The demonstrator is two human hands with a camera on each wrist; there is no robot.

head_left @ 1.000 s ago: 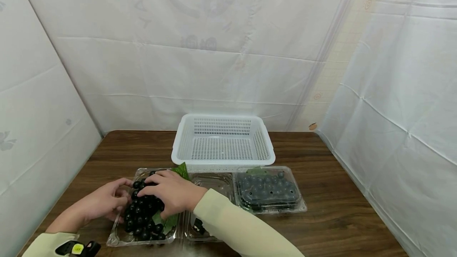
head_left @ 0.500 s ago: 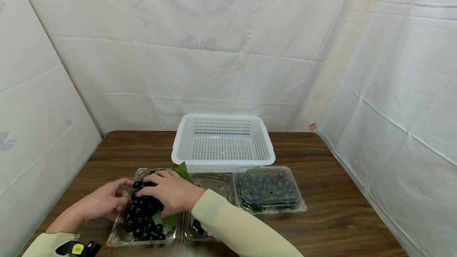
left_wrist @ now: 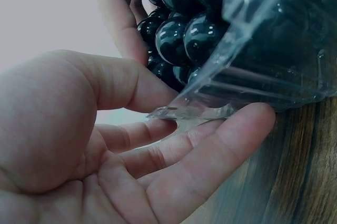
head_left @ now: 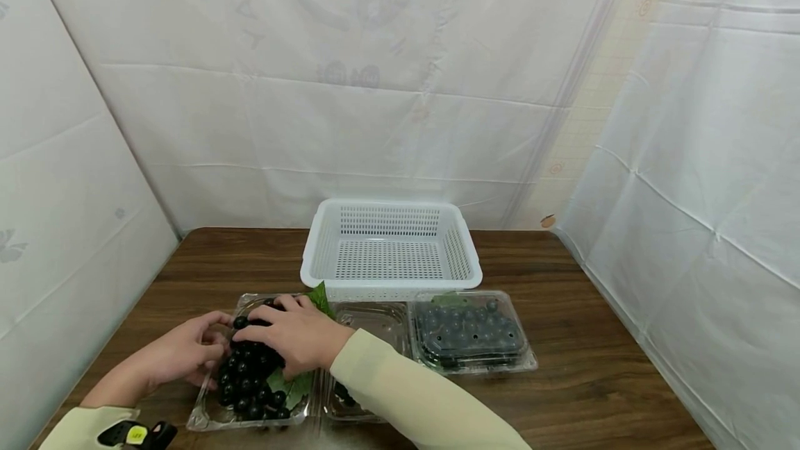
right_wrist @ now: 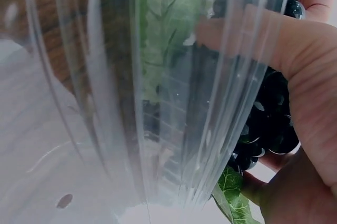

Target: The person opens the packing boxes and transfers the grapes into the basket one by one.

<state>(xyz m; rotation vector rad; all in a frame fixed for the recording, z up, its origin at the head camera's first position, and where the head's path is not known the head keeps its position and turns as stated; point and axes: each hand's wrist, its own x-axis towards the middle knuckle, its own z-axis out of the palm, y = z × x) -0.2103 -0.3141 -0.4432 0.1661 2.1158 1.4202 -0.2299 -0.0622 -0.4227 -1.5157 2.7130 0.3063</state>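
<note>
Grapes [head_left: 250,377] are lying in an opened box [head_left: 198,420], right hand [head_left: 296,335] gripping them with spread, curved fingers, left hand [head_left: 181,353] pinching the box's rim, while an unopened box [head_left: 523,362] is sitting right of all fingers.

Wht bskt [head_left: 389,260] on wood tbl [head_left: 600,360]

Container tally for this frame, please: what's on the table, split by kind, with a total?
White perforated basket: 1
Opened clear plastic box: 1
Closed clear plastic box: 1
Total: 3
</note>
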